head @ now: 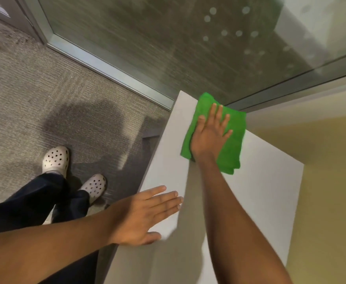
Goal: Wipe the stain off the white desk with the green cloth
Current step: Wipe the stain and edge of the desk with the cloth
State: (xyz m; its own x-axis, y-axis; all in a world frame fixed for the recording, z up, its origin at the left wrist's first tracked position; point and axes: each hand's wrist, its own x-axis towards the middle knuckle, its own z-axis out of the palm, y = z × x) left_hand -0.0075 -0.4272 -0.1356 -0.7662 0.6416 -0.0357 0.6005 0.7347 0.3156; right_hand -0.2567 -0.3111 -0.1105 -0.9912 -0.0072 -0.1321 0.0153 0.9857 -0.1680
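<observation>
The white desk (pixel 260 191) runs from the bottom middle up to a far corner near the glass. A folded green cloth (pixel 231 144) lies flat on its far end. My right hand (pixel 211 134) presses down on the cloth with the palm flat and the fingers spread, pointing away from me. My left hand (pixel 145 214) rests flat on the desk's near left edge, fingers together, holding nothing. No stain shows on the bare desk surface; whatever lies under the cloth is hidden.
A glass wall with a metal frame (pixel 110 66) stands beyond the desk's far end. A yellow wall (pixel 321 181) borders the desk on the right. Grey carpet (pixel 45 89) lies to the left, with my legs and white clogs (pixel 55 160) on it.
</observation>
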